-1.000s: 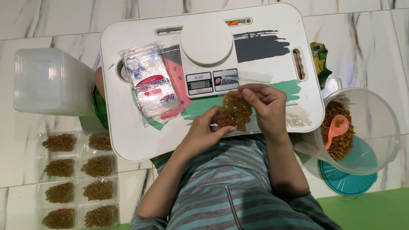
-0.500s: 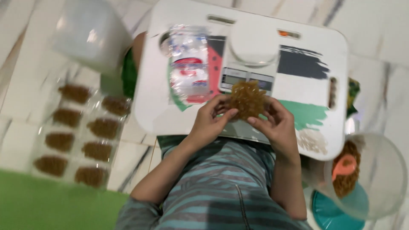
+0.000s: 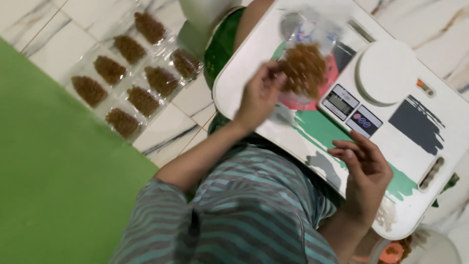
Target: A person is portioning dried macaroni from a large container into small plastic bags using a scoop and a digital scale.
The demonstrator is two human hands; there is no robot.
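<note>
The left hand (image 3: 260,94) pinches a small clear bag of brown snack (image 3: 304,68) by its near edge, fingers closed on the plastic, and holds it up just above the white lap tray (image 3: 254,58), at the tray's far left part; the bag's filling is a rough, crumbly, golden-brown clump that takes up most of the pouch, with the clear film showing pale and glossy around it; motion blur smears the bag and the fingertips, so the exact grip and the bag's outline are hard to make out; behind the bag lies a stack of empty clear pouches (image 3: 298,24), partly hidden by it and too blurred to count; the right hand (image 3: 364,166) rests open over the tray's near edge, fingers spread and loosely curled, holding nothing, just beside the white kitchen scale (image 3: 378,83), whose round platform stands bare; on the tiled floor (image 3: 171,132) to the left, well apart from the hands, lie rows of filled bags (image 3: 132,58) of the same brown snack, beside a green mat (image 3: 53,171); at the bottom right a clear tub (image 3: 439,247) with an orange scoop (image 3: 392,253) is cut off by the frame edge and partly hidden by the tray and forearm.
</note>
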